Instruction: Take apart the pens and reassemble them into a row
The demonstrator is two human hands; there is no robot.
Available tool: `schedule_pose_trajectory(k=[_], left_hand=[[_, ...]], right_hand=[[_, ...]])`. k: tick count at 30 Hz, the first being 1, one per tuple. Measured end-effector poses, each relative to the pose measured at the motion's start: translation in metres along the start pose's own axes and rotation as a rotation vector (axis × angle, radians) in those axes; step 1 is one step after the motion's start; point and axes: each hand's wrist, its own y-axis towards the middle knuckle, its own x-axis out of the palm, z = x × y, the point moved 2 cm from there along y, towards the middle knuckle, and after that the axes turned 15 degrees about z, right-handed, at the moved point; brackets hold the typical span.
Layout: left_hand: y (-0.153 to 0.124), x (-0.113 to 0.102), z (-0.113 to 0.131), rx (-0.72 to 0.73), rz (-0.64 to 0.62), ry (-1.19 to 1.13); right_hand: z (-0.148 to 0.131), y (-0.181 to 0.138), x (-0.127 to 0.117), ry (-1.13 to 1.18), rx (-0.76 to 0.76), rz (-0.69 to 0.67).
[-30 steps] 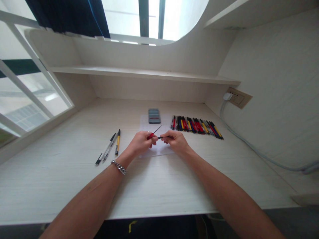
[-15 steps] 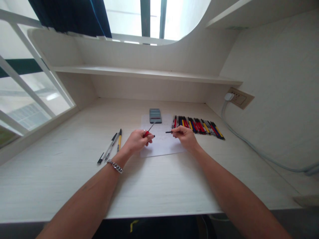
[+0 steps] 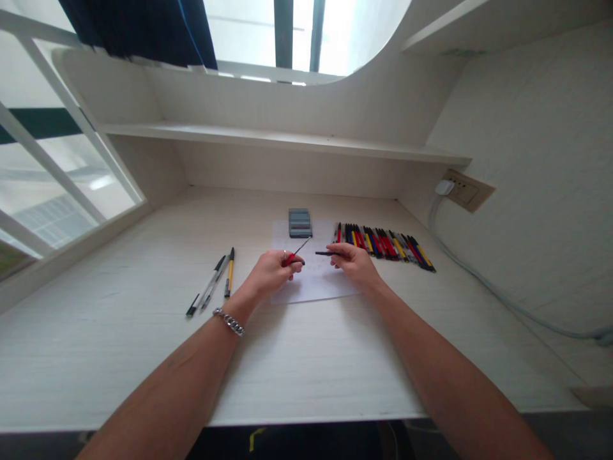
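Note:
Above the paper (image 3: 311,291), my left hand (image 3: 272,271) is closed on a red pen (image 3: 288,260). A black end shows at its fingertips, and a thin rod (image 3: 302,245) slants up and right from the same grip; whether it is part of the pen I cannot tell. My right hand (image 3: 353,262) pinches a slim black piece (image 3: 324,253), perhaps a pen cap, that points left toward my left hand. A small gap separates the two held things. Behind my right hand lies a row of pens (image 3: 383,243) in red, black, yellow, blue and clear.
A grey ridged case (image 3: 299,222) stands at the paper's back edge. On the left lie a yellow pen (image 3: 230,275), clear pens (image 3: 211,284) and a black cap (image 3: 192,306). A shelf (image 3: 287,140) spans the back; a cable (image 3: 469,271) runs along the right wall.
My left hand has shifted slightly right with the red pen, and the black piece in my right hand has edged left. The gap between them is narrower.

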Motion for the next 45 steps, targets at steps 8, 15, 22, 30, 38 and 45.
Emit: schedule_pose_trajectory(k=[8,15,22,30,38,45], left_hand=[[0.002,-0.002,-0.003,0.064,0.013,0.099],[0.001,-0.005,0.001,0.040,0.059,0.058],[0.003,-0.009,0.001,0.034,0.101,0.070],[0.004,-0.011,0.000,0.053,0.136,0.151],[0.003,-0.008,0.002,0.117,0.139,0.174],[0.002,-0.012,0.006,0.116,0.158,0.190]], right_hand=[[-0.009,0.007,0.009,-0.398,-0.139,0.067],[-0.012,0.043,0.048,-0.582,-0.311,0.096],[0.016,0.057,0.073,-0.708,-0.279,0.124],[0.003,0.051,0.068,-0.677,-0.287,0.074],[-0.034,-0.001,0.051,-0.397,-0.338,-0.181],[-0.021,0.006,0.052,-0.518,-0.402,-0.096]])
